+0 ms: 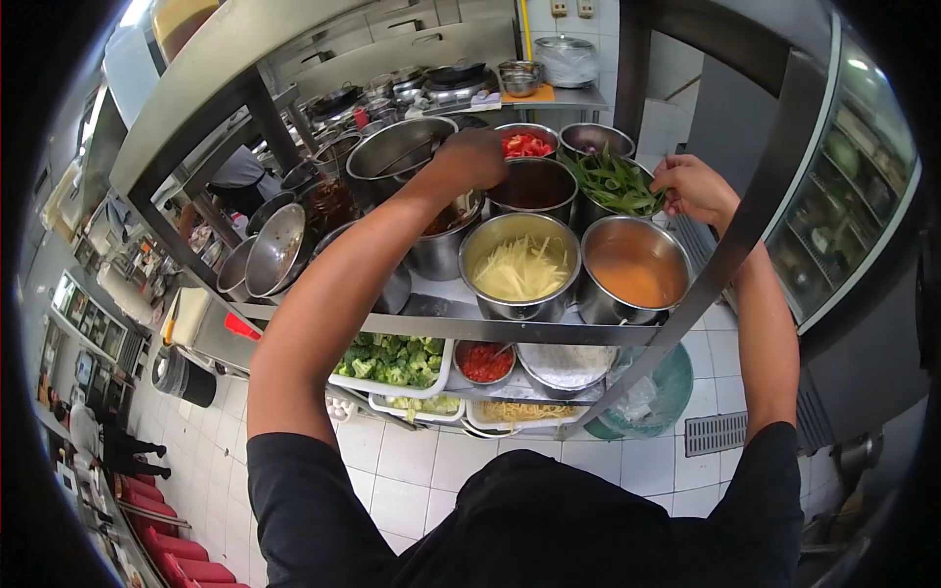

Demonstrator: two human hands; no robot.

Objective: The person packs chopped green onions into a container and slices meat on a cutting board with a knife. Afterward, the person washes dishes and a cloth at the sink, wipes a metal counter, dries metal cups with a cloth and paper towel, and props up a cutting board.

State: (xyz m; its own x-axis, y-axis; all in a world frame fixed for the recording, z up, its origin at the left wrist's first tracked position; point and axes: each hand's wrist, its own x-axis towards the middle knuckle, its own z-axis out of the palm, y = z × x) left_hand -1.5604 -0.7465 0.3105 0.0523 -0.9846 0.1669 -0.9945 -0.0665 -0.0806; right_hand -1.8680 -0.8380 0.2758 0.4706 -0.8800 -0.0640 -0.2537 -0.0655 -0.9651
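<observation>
My left hand [470, 159] reaches over the far pots, blurred, with its fingers hidden. It is above the gap between a large steel pot [377, 144] and a pot of dark liquid [534, 183]. At the far right, my right hand [692, 187] has its fingers closed at the rim of a steel pot of green leaves [616, 186]. Nearer to me stand a pot of pale yellow strips in liquid [521, 269] and a pot of orange liquid [637, 272]. Chopped red pieces [526, 145] fill a pot behind.
A metal frame post [740, 225] rises beside my right arm. On the lower shelf are a broccoli tray [392, 363], a bowl of chopped red food [484, 362] and a tray of noodle-like strips [524, 412]. A green basin [676, 377] stands on the floor.
</observation>
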